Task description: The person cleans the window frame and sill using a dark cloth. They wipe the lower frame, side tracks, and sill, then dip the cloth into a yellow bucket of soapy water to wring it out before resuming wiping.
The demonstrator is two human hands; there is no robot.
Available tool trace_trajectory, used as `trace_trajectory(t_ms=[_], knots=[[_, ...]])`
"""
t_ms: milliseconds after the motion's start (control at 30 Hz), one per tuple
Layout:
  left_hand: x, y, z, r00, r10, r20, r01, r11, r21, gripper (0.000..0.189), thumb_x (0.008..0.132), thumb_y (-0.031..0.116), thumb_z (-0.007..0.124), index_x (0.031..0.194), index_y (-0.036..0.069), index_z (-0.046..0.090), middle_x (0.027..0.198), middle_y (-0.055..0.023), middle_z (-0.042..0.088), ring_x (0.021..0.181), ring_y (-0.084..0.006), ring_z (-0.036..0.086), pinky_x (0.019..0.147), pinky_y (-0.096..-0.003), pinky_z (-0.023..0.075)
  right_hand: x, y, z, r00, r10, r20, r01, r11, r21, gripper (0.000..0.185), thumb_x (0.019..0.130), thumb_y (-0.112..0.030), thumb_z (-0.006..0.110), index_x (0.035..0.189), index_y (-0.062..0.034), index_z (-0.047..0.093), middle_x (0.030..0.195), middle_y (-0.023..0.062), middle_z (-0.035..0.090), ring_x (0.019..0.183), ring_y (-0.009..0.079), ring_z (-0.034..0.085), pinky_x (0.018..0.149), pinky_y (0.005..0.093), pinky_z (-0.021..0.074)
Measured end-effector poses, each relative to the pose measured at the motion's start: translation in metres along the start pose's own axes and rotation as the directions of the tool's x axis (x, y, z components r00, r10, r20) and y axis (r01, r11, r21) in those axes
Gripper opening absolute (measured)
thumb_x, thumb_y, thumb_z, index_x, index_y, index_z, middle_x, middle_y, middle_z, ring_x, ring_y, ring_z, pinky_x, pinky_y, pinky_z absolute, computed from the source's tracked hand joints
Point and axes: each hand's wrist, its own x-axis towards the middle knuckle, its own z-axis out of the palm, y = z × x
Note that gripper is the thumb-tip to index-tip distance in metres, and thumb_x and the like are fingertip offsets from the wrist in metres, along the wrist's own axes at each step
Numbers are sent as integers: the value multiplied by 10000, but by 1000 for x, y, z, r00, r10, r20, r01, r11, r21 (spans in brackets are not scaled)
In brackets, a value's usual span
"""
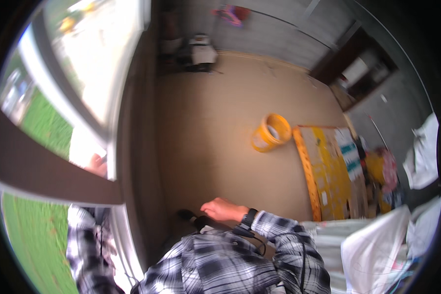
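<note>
My left arm, in a checked flannel sleeve [82, 246], reaches out through the window at the left. Beyond the dark window bar [55, 165], my left hand [98, 166] is at the pale window frame [111, 158]. The bar covers part of that arm, and blur hides whether the fingers hold anything. In front of my body, over the floor, my right hand [224, 210] has its fingers loosely curled together. Nothing shows in it. A black band [248, 217] circles the right wrist, with a dark cable close by.
A yellow plastic bucket [266, 136] stands on the brown floor [220, 121]. Right of it lies a taped cardboard panel [327, 172] with an orange edge. White sheeting [371, 250] hangs at the lower right. A white and black machine [203, 51] stands by the far wall. A doorway [356, 70] opens at the upper right.
</note>
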Motion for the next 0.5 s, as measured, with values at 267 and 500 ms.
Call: trace_trajectory(t_ms=[267, 500], knots=[[-20, 53, 5, 972, -221, 82, 185, 931, 313, 274, 924, 176, 560, 1159, 36, 580, 1038, -106, 591, 922, -249, 567, 782, -377, 449, 5, -32, -10, 972, -228, -52, 229, 973, 7, 206, 939, -142, 605, 1084, -50, 721, 989, 160, 745, 902, 358, 719, 806, 433, 585], [-29, 72, 7, 891, -391, 230, 276, 870, 408, 447, 898, 239, 569, 1277, 6, 610, 1237, -191, 660, 1091, -346, 643, 917, -413, 495, -21, -68, -4, 989, -146, -14, 145, 989, -19, 192, 936, -110, 611, 1064, -32, 730, 983, 161, 747, 912, 327, 733, 793, 405, 593]])
